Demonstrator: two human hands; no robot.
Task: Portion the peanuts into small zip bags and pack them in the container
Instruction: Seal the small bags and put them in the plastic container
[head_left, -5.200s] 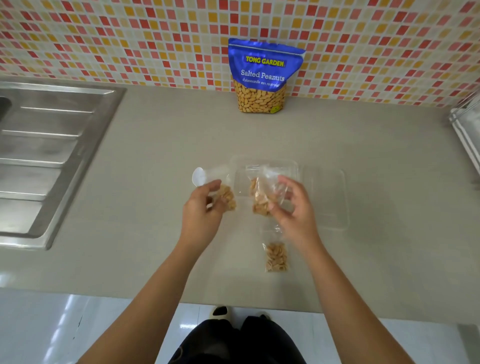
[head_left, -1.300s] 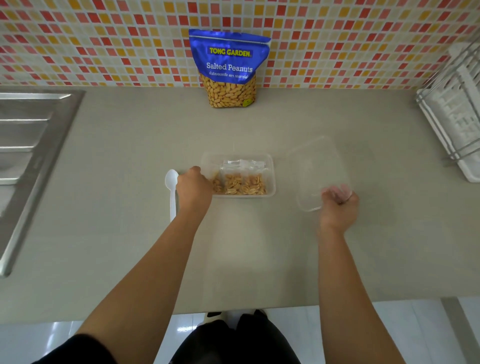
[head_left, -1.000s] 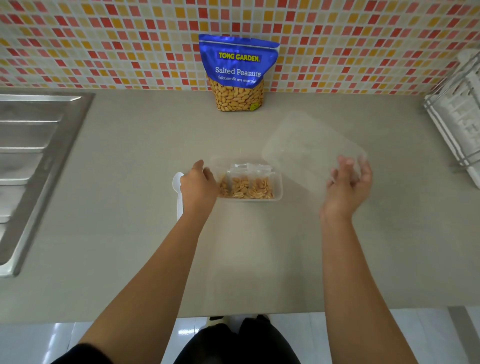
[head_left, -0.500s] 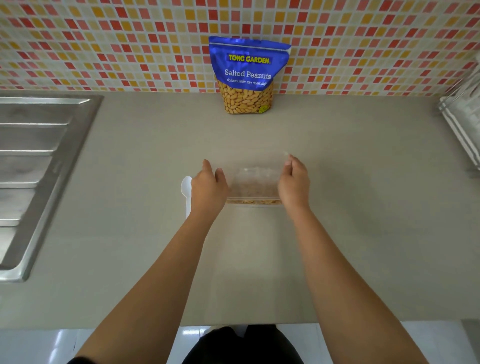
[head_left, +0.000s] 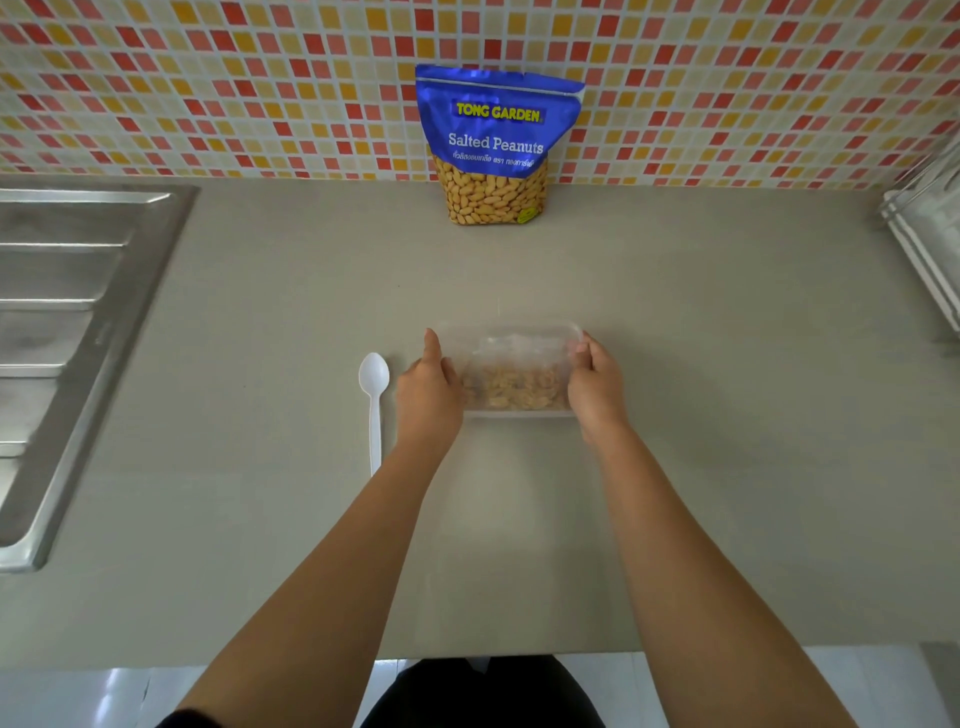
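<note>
— What changed since the lid was lifted?
— It now covers the container (head_left: 511, 364) mid-table (head_left: 727, 415); left hand (head_left: 428, 395) and right hand (head_left: 595, 387) press its ends, peanut bags (head_left: 511, 389) inside.

Both arms extended forward; left hand (head_left: 428, 387) and right hand (head_left: 596, 384) palms inward, fingers curled, level.

Even, soft light, faint shadows, wide-angle bowing at edges — glare on floor (head_left: 119, 696), hands slightly blurred
</note>
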